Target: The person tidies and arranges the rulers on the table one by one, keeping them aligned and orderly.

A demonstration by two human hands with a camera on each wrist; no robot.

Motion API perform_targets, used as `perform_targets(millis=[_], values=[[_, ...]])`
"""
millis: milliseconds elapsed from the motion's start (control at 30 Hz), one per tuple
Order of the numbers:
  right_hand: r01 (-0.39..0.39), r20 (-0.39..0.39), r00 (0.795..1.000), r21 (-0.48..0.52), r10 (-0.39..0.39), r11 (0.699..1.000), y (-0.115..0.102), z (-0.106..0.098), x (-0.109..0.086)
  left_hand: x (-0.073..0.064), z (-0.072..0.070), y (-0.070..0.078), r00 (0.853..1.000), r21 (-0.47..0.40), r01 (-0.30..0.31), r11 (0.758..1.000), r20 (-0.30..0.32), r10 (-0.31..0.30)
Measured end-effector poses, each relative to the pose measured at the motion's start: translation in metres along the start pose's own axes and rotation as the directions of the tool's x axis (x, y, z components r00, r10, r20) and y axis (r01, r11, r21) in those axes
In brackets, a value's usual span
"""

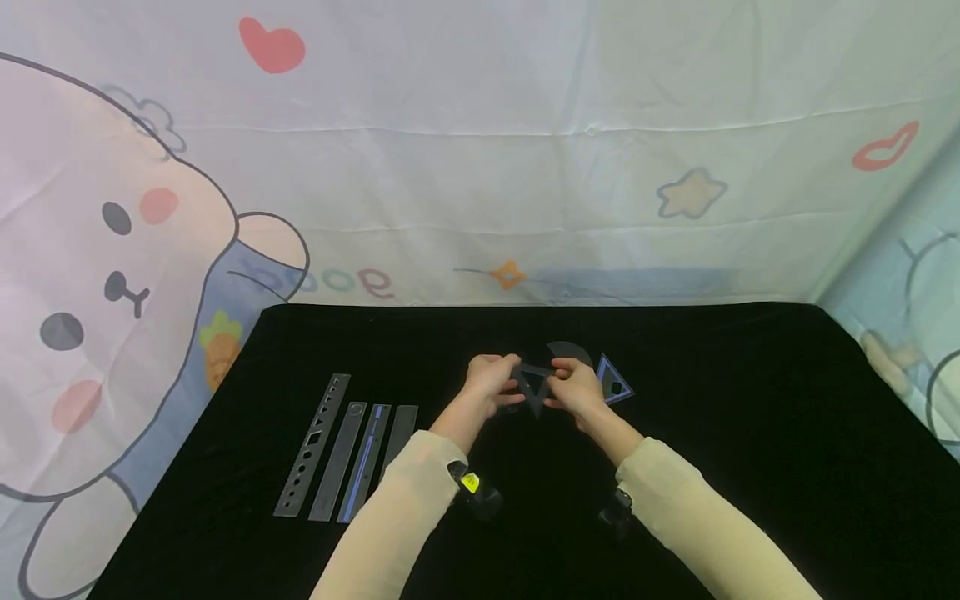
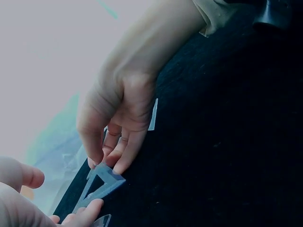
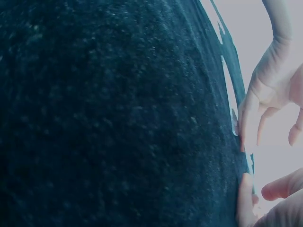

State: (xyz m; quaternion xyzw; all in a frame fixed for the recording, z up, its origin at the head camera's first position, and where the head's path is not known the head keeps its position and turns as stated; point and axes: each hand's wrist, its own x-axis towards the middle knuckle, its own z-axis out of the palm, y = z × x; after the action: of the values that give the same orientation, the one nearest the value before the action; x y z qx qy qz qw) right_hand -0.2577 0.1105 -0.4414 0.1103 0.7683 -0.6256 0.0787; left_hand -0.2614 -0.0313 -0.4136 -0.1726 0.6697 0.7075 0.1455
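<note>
Between both hands is a small clear set square (image 1: 535,385) with a triangular cutout, raised near the middle of the black cloth. My left hand (image 1: 491,385) holds its left corner at the fingertips. From the other side my right hand (image 1: 576,387) pinches the opposite corner. The left wrist view shows the set square (image 2: 105,183) closer, with the right hand (image 2: 118,113) above it and the left hand's fingers (image 2: 85,215) along its lower edge. Seen from the right wrist, both hands crowd the right edge, and the set square is hard to make out.
A clear protractor (image 1: 566,350) lies behind the right hand, partly hidden. Beside it is a set square with blue trim (image 1: 615,383). Several rulers lie side by side at left, including a stencil ruler (image 1: 311,450) and a blue-striped one (image 1: 365,462). A printed curtain (image 1: 465,167) hangs behind.
</note>
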Motion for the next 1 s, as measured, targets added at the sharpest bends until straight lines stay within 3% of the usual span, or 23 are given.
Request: perform_targets(millis=[267, 533, 833, 1000], values=[[0.038, -0.049, 0.998, 0.026, -0.037, 0.999, -0.001, 0.003, 0.0, -0.001, -0.003, -0.002, 1.0, -0.031, 0.002, 1.0, 0.014, -0.002], [0.076, -0.028, 0.997, 0.017, -0.075, 0.997, -0.009, 0.004, -0.005, -0.004, -0.01, -0.002, 1.0, -0.067, -0.005, 0.998, 0.01, 0.005], [0.12, 0.026, 0.992, -0.008, -0.12, 0.993, -0.011, 0.004, -0.012, -0.007, -0.025, -0.002, 0.991, -0.055, -0.01, 0.998, 0.131, 0.017], [0.157, 0.06, 0.986, -0.045, -0.154, 0.987, -0.011, 0.004, -0.015, -0.007, -0.035, -0.002, 0.986, 0.003, -0.005, 1.0, 0.164, 0.004]])
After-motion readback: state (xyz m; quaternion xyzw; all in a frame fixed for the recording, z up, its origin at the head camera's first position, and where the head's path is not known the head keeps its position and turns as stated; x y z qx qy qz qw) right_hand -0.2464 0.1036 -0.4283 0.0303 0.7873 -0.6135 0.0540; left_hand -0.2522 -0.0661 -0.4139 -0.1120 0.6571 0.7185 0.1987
